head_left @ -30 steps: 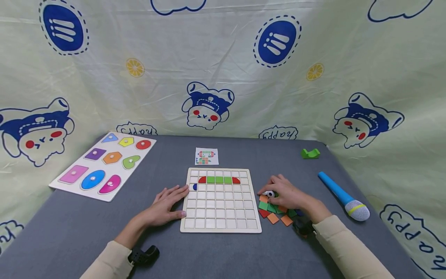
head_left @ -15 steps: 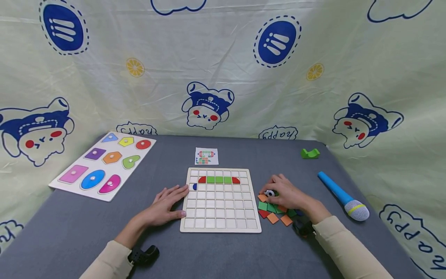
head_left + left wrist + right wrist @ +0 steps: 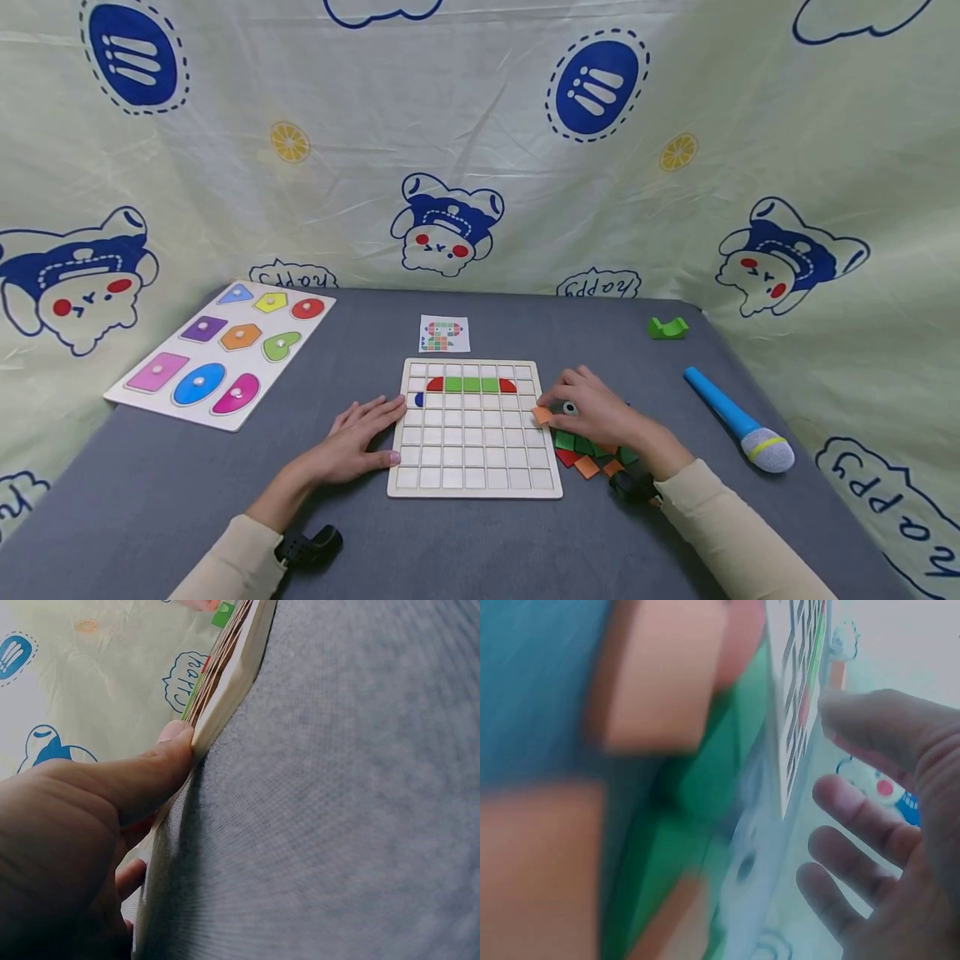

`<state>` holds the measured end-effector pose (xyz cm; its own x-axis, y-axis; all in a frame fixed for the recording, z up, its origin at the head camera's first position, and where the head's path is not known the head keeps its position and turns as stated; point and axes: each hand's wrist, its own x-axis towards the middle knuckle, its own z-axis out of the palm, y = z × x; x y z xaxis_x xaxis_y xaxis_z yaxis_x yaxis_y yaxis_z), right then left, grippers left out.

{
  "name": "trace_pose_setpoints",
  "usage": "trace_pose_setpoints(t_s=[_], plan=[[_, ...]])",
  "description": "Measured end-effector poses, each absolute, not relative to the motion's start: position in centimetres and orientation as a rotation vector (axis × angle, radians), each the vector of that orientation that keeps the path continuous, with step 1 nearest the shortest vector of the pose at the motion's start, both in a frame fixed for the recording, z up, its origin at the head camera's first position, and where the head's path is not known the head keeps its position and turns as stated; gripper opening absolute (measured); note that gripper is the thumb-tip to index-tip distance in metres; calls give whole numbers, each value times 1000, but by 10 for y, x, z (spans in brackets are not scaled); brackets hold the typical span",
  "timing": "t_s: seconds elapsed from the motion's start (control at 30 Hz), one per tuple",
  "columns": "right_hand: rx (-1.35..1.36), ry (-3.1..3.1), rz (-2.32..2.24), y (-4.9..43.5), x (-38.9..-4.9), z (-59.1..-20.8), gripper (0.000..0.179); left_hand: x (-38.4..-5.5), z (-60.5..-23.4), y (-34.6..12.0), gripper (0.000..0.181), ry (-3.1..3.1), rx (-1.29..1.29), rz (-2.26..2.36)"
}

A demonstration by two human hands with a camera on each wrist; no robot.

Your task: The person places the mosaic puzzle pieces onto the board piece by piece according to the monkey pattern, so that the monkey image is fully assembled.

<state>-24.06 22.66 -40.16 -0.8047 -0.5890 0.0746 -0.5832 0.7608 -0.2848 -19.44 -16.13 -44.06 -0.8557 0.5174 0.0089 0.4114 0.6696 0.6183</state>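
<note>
A pale wooden grid board lies in front of me. Near its far edge runs a row of green square tiles with a red rounded piece at either end, and a blue rounded piece sits below the row's left end. My left hand rests against the board's left edge, thumb and fingertips on its rim. Over the right edge, my right hand pinches an orange square tile between thumb and index finger. Beneath that hand spreads a pile of green, red and orange tiles, partly hidden.
A small printed pattern card lies beyond the board. At the left is a white shape-puzzle board. A blue toy microphone and a green curved block lie to the right. A printed curtain hangs behind the table.
My right hand has lifted an orange tile from the pile and moved left with it to the board's right edge. The left hand has stayed in place.
</note>
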Motion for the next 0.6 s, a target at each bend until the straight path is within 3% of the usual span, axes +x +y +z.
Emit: trace_pose_setpoints(t_s=[0.6], plan=[[-978,2998,-458,135,-248,-402,17,-195,-443,-162,72,2716,786,946]])
